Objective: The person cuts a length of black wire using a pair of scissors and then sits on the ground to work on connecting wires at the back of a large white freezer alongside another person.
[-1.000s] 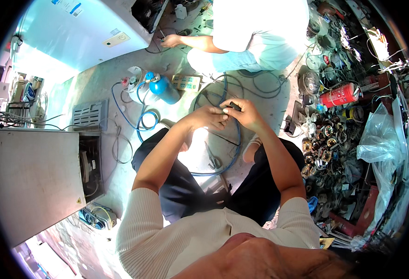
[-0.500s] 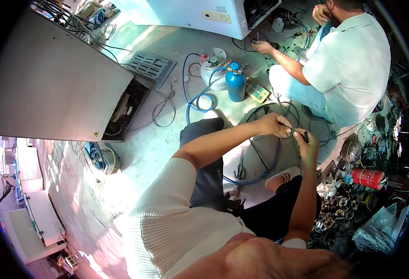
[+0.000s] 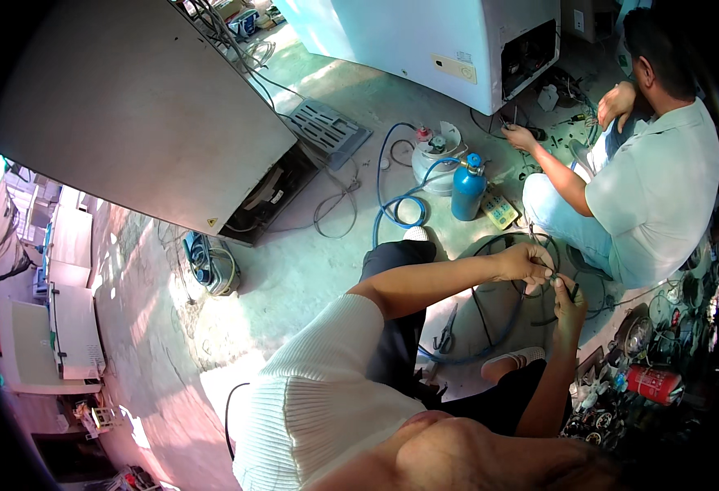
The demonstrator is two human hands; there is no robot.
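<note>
My left hand (image 3: 527, 266) and my right hand (image 3: 570, 303) meet above the floor in front of my knees. Fingers of both are pinched on a thin dark cable (image 3: 573, 291), whose short end stands out of my right hand. What lies right between the fingertips is too small to make out. Below the hands, dark cable and a blue hose (image 3: 490, 350) lie in wide loops on the concrete. A pair of dark-handled scissors or snips (image 3: 446, 334) rests inside the loops, near my leg.
Ahead stand a blue cylinder (image 3: 467, 195), a white gas tank (image 3: 435, 173) and a pale multi-socket strip (image 3: 500, 211). A co-worker (image 3: 654, 196) sits close on the right, by a white freezer (image 3: 425, 49). A grey cabinet (image 3: 146, 106) leans in from the left; parts and a red extinguisher (image 3: 652, 385) crowd the right.
The whole view has swung, so everything sits farther right and lower. Both hands stay together on the cable, with the fingers slightly shifted.
</note>
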